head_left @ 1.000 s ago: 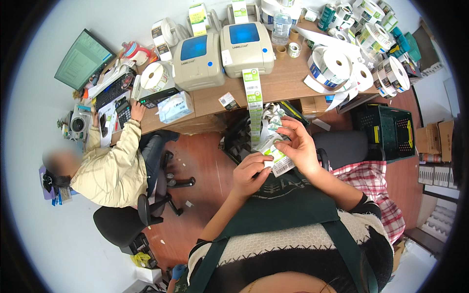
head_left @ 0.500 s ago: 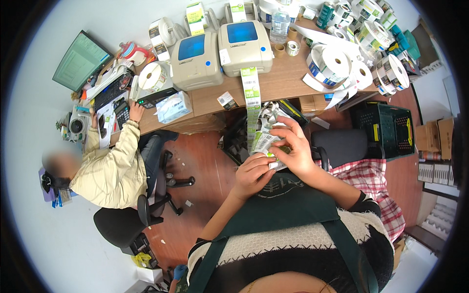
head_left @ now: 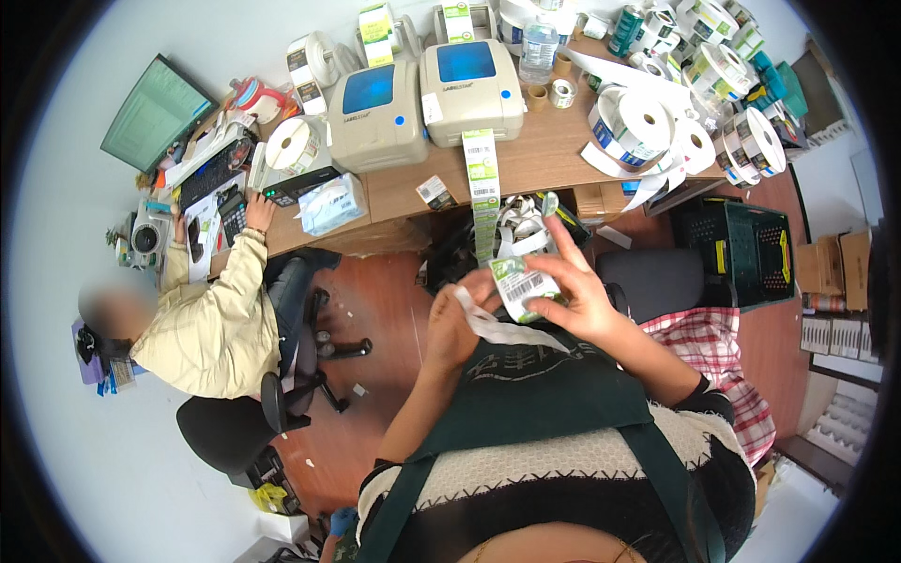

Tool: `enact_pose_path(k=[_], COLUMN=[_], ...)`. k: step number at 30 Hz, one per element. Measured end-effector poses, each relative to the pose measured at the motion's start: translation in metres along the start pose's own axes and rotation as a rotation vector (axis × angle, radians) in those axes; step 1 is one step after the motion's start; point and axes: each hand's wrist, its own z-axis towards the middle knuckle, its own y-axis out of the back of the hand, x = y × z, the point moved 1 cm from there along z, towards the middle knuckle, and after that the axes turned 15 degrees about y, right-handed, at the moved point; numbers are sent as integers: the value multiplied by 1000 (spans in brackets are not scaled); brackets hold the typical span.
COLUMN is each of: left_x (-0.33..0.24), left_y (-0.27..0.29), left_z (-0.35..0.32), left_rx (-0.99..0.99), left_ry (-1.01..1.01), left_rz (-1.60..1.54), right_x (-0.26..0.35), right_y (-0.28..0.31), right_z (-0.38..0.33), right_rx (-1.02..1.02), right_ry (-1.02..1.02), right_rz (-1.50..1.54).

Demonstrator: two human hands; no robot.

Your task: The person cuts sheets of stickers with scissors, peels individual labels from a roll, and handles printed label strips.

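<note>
My right hand [head_left: 587, 296] holds a small bundle of green-and-white barcode labels [head_left: 521, 289], thumb pressed on its front. Its index finger points up and away, with a small green-and-white label [head_left: 550, 204] on the fingertip. Close on the left, my left hand [head_left: 453, 328] is curled around a whitish paper strip [head_left: 502, 330], which curves down below the bundle toward my apron. Motion blurs some of the left fingers. Beyond both hands, a printed label strip [head_left: 482, 188] hangs from the right-hand label printer [head_left: 472, 94] over the desk edge.
Another label printer [head_left: 378, 117] and several label rolls [head_left: 633, 124] stand on the desk. Below sits a black bin [head_left: 450, 263] with paper scraps. A black chair [head_left: 652, 277] and a green crate [head_left: 741, 249] are at right. A person [head_left: 211, 314] sits left, hands near a calculator.
My hands have moved apart. The label bundle now faces up in my right hand, its index finger raised with a label on the tip. A whitish strip now shows at my left hand.
</note>
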Motion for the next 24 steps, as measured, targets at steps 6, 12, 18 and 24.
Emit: enact_pose_path(k=[6, 12, 18, 24], left_x=[-13, -3, 1, 2], left_y=[-12, -11, -16, 11], left_z=[11, -2, -8, -7], left_rx=[-58, 52, -105, -374], left_ry=[33, -101, -34, 35], left_rz=[-119, 584, 676, 733], right_x=[4, -1, -22, -99], right_y=[-2, -6, -6, 17], right_z=[-7, 10, 16, 33], right_rx=[-39, -392, -496, -681], right_ry=[48, -107, -211, -456], right_rz=[153, 278, 311, 316])
